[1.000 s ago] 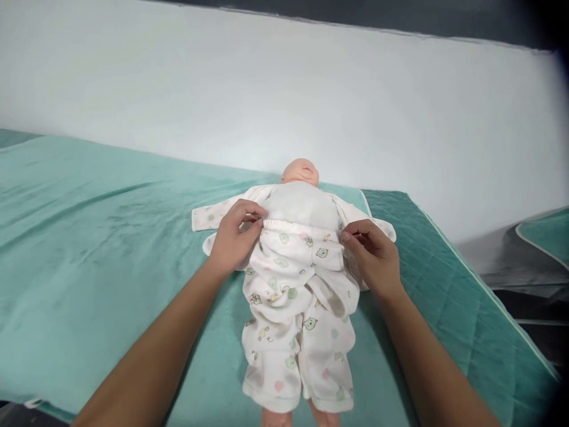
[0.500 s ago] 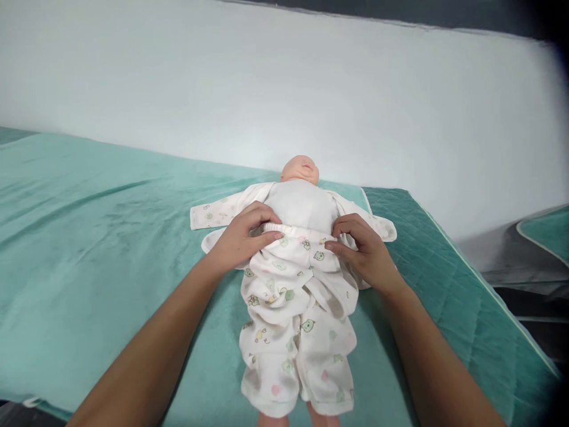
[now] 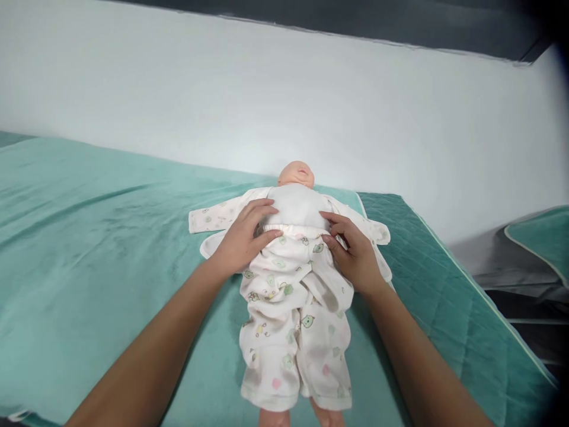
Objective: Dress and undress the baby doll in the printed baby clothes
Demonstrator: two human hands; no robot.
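A baby doll point(image 3: 297, 173) lies on its back, head away from me. White printed baby trousers point(image 3: 284, 284) bunch over its legs, their elastic waistband across the belly. A white baby shirt point(image 3: 213, 220) has its sleeves spread to both sides, with the pale grey torso point(image 3: 296, 204) bare between. My left hand point(image 3: 246, 237) is open at the waistband's left end, thumb on the trousers and fingers on the torso's side. At the other end, my right hand point(image 3: 351, 246) is open too, thumb by the waistband and index finger extended over the torso. The doll's feet are out of view.
Under the doll is a light green sheet point(image 3: 111, 284), with a darker quilted green cover point(image 3: 435, 284) on the right. A white wall point(image 3: 267, 95) rises behind the doll's head. Another green-covered surface point(image 3: 540, 240) stands at the far right.
The fingers of both hands have loosened from the waistband and spread. My right hand has shifted inward, its index finger now over the torso. The view has tilted slightly.
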